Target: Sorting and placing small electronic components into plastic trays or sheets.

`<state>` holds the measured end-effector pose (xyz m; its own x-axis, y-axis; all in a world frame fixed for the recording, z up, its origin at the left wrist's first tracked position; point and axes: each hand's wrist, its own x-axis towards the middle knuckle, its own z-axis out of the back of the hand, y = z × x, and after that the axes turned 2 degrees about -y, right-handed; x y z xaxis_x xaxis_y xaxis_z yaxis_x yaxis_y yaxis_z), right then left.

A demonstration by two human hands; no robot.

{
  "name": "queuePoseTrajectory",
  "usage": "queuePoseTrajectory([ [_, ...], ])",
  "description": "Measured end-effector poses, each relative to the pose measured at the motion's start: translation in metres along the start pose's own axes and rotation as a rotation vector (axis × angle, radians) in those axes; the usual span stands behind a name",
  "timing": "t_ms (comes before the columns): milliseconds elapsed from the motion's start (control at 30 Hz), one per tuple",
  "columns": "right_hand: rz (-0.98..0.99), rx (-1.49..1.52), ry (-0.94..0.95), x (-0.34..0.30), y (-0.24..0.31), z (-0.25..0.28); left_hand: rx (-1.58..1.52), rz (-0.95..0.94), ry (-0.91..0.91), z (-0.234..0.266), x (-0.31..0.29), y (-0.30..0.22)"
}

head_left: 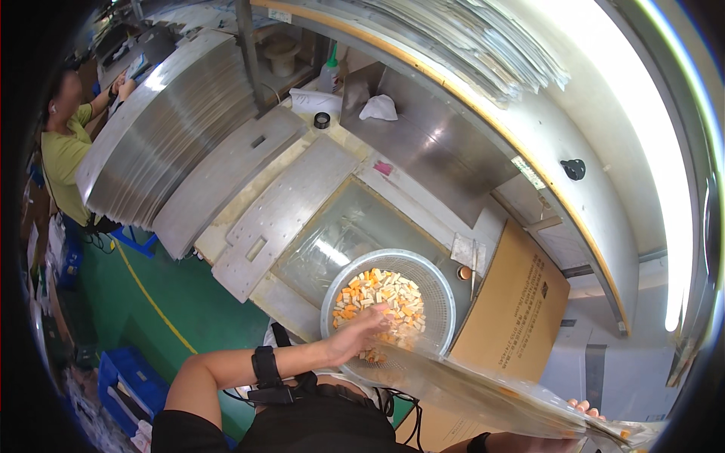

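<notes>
A grey perforated plastic basket (pixel 451 309) holds many small orange and cream block-shaped pieces (pixel 377 291). Over its near side, my left hand (pixel 357 336) is closed at the end of a long clear plastic bag (pixel 468 385); the fingertips are partly blurred against the film. From there the bag stretches down to the right, with a few orange bits showing at its far end. My right hand (pixel 585 410) grips that end near the lower right, only its fingers showing above the plastic. Some pieces lie behind the film by my left wrist.
A cardboard box (pixel 517 306) stands right of the basket. Metal plates (pixel 287 215) lie left of it, beside a tall stack of metal sheets (pixel 181 113). A shelf edge (pixel 453 83) curves overhead. Another person (pixel 68 151) works at far left.
</notes>
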<state>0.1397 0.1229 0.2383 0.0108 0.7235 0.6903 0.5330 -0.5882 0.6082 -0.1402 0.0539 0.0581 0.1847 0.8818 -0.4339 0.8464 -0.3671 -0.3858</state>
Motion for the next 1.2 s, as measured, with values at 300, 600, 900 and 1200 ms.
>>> queuePoseTrajectory([
  [300,-0.103,0.105,-0.017,-0.003,-0.012,-0.001,1.085,-0.950,-0.027,-0.032,-0.008,-0.053],
  [600,0.075,-0.168,-0.032,-0.004,-0.025,-0.051,1.071,-1.287,0.534,-0.096,-0.053,-0.051],
  [900,0.000,-0.458,-0.538,-0.016,-0.030,-0.040,1.083,-0.750,0.729,-0.083,-0.048,-0.023],
  [1200,-0.127,-0.137,-0.620,-0.015,-0.033,-0.056,-0.170,0.478,0.614,-0.021,0.038,0.041],
])
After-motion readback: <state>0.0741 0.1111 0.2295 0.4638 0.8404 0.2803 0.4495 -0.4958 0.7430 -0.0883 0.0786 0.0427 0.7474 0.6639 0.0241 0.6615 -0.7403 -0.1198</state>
